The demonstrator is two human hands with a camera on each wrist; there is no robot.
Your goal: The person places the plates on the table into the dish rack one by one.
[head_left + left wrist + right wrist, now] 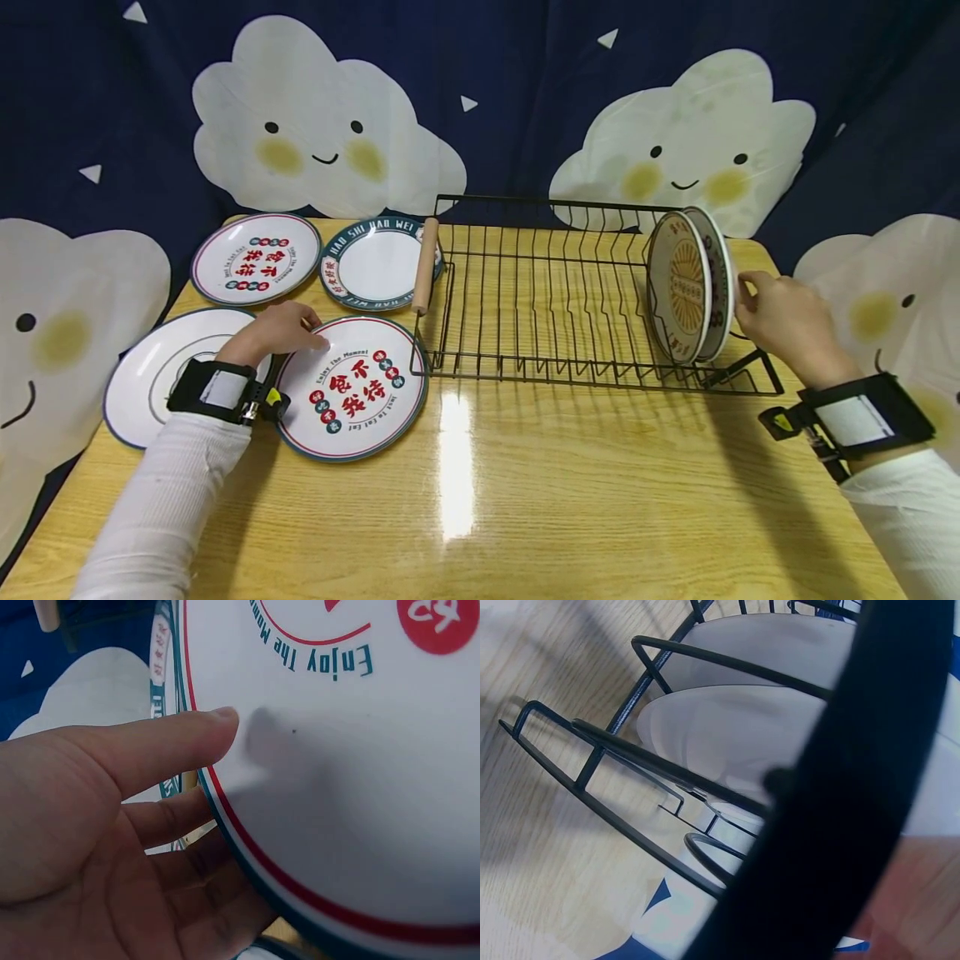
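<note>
My left hand (pixel 279 330) grips the left rim of a white plate (pixel 352 425) with red characters and a teal edge. In the left wrist view, the thumb (pixel 180 746) lies over the rim and the other fingers go beneath it. The plate lies by the rack's left end, partly under its wire edge. On the right, my right hand (pixel 787 321) holds the edge of the outer deep plate (pixel 718 275), which stands upright in the black wire rack (pixel 555 360). A patterned plate (pixel 678 287) stands just left of it. A dark strap hides most of the right hand in its wrist view.
Behind the left hand lie a white plate with red characters (pixel 255 258) and a teal-rimmed plate (pixel 375 267). Another white plate (pixel 142 383) sits partly under the left forearm. The rack has a wooden handle (pixel 426 267) and stands on a wooden table (pixel 570 492).
</note>
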